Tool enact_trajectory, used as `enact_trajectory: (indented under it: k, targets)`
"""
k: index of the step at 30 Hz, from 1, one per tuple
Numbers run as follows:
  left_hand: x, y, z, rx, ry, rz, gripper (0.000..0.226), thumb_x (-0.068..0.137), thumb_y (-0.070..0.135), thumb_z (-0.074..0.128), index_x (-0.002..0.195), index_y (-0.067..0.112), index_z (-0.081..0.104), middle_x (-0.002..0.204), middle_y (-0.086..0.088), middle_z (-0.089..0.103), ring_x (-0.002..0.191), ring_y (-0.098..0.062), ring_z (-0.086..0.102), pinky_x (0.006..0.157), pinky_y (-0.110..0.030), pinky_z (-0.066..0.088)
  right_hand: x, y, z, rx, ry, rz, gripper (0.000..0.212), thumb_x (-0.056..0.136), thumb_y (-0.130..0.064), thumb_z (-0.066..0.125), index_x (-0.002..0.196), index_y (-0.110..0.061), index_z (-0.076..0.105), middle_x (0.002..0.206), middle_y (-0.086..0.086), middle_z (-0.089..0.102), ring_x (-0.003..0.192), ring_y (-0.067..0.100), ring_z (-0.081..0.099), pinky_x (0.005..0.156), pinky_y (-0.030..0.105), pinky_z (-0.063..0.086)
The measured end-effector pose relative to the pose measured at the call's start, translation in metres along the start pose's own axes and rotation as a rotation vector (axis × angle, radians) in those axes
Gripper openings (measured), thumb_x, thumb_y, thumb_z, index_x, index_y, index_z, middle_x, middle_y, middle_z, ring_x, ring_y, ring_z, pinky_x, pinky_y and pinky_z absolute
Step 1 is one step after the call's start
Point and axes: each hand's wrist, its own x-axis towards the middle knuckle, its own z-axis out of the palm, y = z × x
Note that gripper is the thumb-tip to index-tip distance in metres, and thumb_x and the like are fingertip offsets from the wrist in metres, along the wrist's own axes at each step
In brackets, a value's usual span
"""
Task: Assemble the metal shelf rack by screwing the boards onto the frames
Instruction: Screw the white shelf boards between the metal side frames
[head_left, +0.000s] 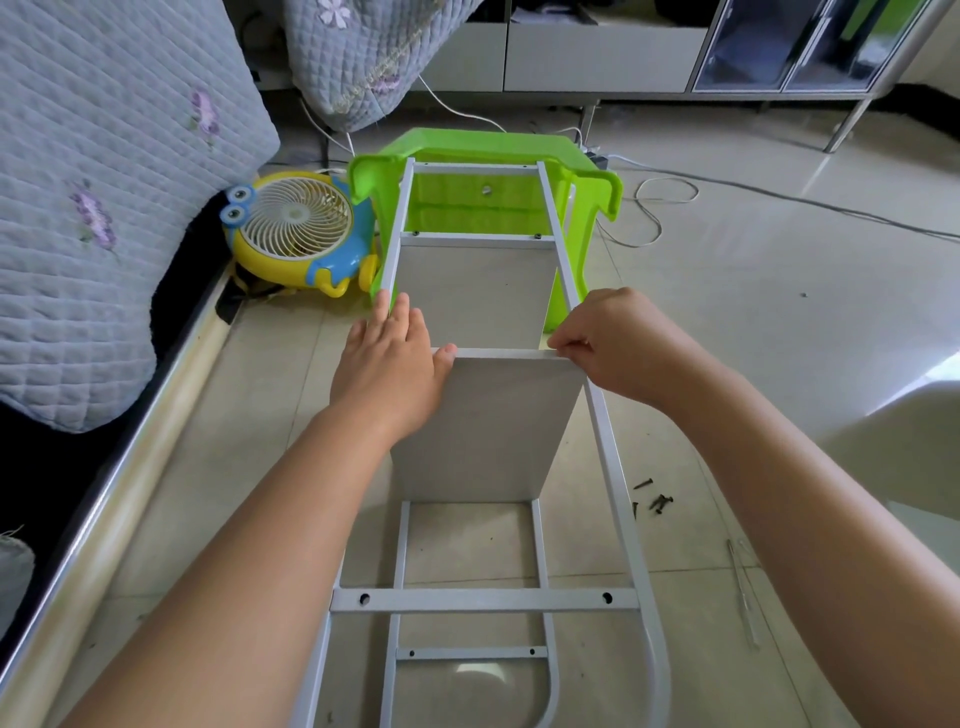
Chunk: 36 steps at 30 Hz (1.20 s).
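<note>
Grey board (488, 426) is stood on edge between the two frames (608, 431), mid-rack. At its top left corner the left hand (387, 364) is laid open, fingers straight, thumb on the edge; the right corner is pinched by the right hand (605, 343). No screw is seen seated here, so the board could be tipped or slid off its crossbar holes. Loose screws (655, 500) are left on the floor at right.

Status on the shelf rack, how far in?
Early-to-mid. Done: the far board sits between the frames, screw heads visible on its crossbar. In hand: left hand and right hand seat the second board. Left: near crossbar holes are empty; loose screws lie on the floor.
</note>
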Motion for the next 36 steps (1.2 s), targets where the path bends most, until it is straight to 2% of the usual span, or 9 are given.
enact_trajectory:
  k: [6,9,12,17,21,25,29,33,36]
  targets:
    - [-0.001,0.0,-0.002,0.006,-0.006,0.005,0.059,0.1,0.037,0.019,0.147,0.002,0.01,0.157,-0.011,0.0,0.144,-0.022,-0.009,0.115,-0.035,0.003,0.003,-0.003,0.001,0.037,-0.004,0.026,0.028,0.091,-0.008,0.048,0.111,-0.013,0.067,0.112,0.003,0.067,0.111,0.019,0.054,0.093,0.025,0.039]
    - [0.0,-0.001,-0.001,-0.01,-0.012,0.006,0.059,0.1,0.037,0.019,0.147,0.002,0.009,0.157,-0.011,-0.001,0.144,-0.022,-0.009,0.116,-0.035,0.002,-0.002,0.001,0.001,0.153,0.058,0.081,0.024,0.089,-0.007,0.053,0.107,-0.009,0.069,0.108,0.006,0.069,0.105,0.018,0.059,0.079,0.01,0.034]
    - [0.002,0.0,-0.001,-0.019,0.005,0.008,0.059,0.1,0.037,0.019,0.147,0.002,0.01,0.157,-0.011,0.0,0.144,-0.022,-0.008,0.116,-0.035,0.002,0.0,0.002,-0.001,0.206,0.066,0.103,0.023,0.088,-0.006,0.055,0.105,-0.006,0.07,0.106,0.007,0.07,0.102,0.017,0.06,0.07,0.005,0.029]
    - [0.003,-0.009,-0.003,-0.106,0.066,0.137,0.044,0.095,0.03,0.045,0.135,0.011,0.044,0.154,-0.009,0.021,0.145,-0.024,0.006,0.112,-0.034,0.018,0.004,0.004,0.002,0.211,0.071,0.114,0.024,0.088,-0.005,0.053,0.104,-0.007,0.07,0.101,0.006,0.071,0.098,0.017,0.061,0.072,0.011,0.034]
    - [-0.005,-0.014,-0.009,-0.254,0.238,-0.013,0.028,0.091,0.013,0.053,0.116,0.016,0.065,0.138,-0.014,0.041,0.13,-0.029,0.035,0.097,-0.033,0.033,0.003,0.005,0.003,0.221,0.116,0.18,0.022,0.086,-0.009,0.055,0.101,-0.012,0.071,0.098,0.002,0.071,0.097,0.018,0.061,0.079,0.024,0.044]
    - [-0.004,-0.01,-0.017,-0.151,0.158,-0.125,0.019,0.091,0.008,0.048,0.091,0.015,0.065,0.099,-0.015,0.057,0.092,-0.032,0.049,0.065,-0.03,0.034,0.012,0.001,0.006,0.26,0.157,0.352,0.022,0.084,-0.01,0.056,0.096,-0.018,0.072,0.1,-0.001,0.07,0.097,0.018,0.059,0.07,0.021,0.041]
    - [0.001,-0.013,-0.019,-0.088,0.115,-0.13,0.019,0.086,0.002,0.049,0.087,0.015,0.063,0.094,-0.013,0.058,0.093,-0.033,0.053,0.064,-0.029,0.034,0.019,-0.006,0.01,0.177,0.128,0.441,0.028,0.083,-0.006,0.051,0.096,-0.021,0.071,0.104,0.004,0.066,0.096,0.027,0.059,0.067,0.024,0.039]
    - [0.0,-0.021,-0.023,-0.054,0.082,-0.075,0.014,0.089,0.014,0.05,0.077,0.014,0.057,0.079,-0.011,0.049,0.086,-0.032,0.052,0.061,-0.028,0.033,0.015,-0.006,0.01,0.209,0.128,0.434,0.023,0.083,-0.007,0.052,0.091,-0.017,0.07,0.098,0.005,0.067,0.093,0.026,0.058,0.065,0.023,0.038]
    - [0.0,-0.023,-0.029,-0.022,0.013,-0.053,0.016,0.091,0.019,0.052,0.087,0.008,0.063,0.068,-0.006,0.041,0.08,-0.027,0.046,0.061,-0.03,0.033,0.012,-0.008,0.008,0.177,0.1,0.414,0.022,0.084,-0.01,0.052,0.092,-0.017,0.07,0.095,0.004,0.066,0.088,0.023,0.056,0.054,0.024,0.035]
